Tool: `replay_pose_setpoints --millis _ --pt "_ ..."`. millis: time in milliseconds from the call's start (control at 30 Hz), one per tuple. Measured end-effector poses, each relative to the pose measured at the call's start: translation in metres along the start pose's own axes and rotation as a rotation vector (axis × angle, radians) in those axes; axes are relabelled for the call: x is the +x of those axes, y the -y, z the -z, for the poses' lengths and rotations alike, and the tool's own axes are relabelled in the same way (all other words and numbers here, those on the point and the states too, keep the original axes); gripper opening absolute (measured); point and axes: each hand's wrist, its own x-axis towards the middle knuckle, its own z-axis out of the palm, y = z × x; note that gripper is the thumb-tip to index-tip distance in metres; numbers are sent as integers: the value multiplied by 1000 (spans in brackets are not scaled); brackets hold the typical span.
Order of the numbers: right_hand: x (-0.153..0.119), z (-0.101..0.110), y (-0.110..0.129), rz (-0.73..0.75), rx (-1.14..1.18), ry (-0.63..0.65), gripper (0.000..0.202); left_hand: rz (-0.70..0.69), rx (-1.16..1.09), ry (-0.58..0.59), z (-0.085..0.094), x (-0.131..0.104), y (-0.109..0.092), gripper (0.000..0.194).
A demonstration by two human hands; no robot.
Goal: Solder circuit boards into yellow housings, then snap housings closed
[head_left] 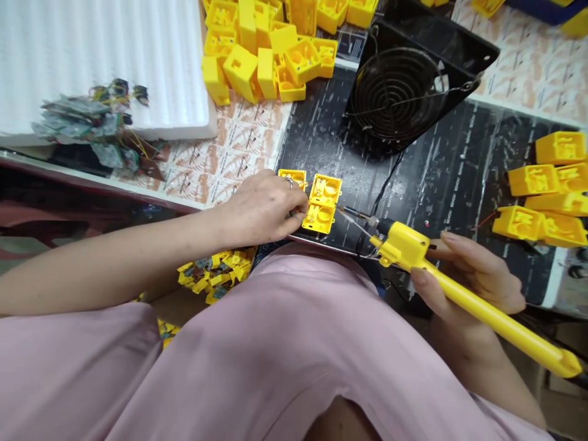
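My right hand (473, 282) is wrapped round a yellow soldering gun (413, 245). Its metal tip (351, 211) points left, close to the right edge of a small open yellow plastic case (320, 218). A second open case (326, 188) sits against it on the far side, and another case (290, 177) lies partly behind my left hand. My left hand (271, 205) rests at these cases with its fingers curled and pinched together, a ring on one finger. What the fingertips hold is hidden. Small metal parts show inside the cases.
A black fan (395, 92) stands on the dark bench mat (459, 159). Yellow cases are piled at the back (271, 55) and right (542, 184). Circuit boards with wires (92, 122) lie left on white foam (151, 55). Below the bench edge are more yellow pieces (215, 275).
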Motion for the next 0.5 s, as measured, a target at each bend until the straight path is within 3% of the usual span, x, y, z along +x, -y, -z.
replay_pose_setpoints --millis 167,333,500 --pt "21 -12 19 155 125 80 41 17 -4 -55 -2 1 0 24" --pt "35 -15 20 311 230 137 27 -22 -96 13 -1 -3 1 18" --pt "43 -17 20 416 218 244 30 -34 -76 49 0 0 -1 19"
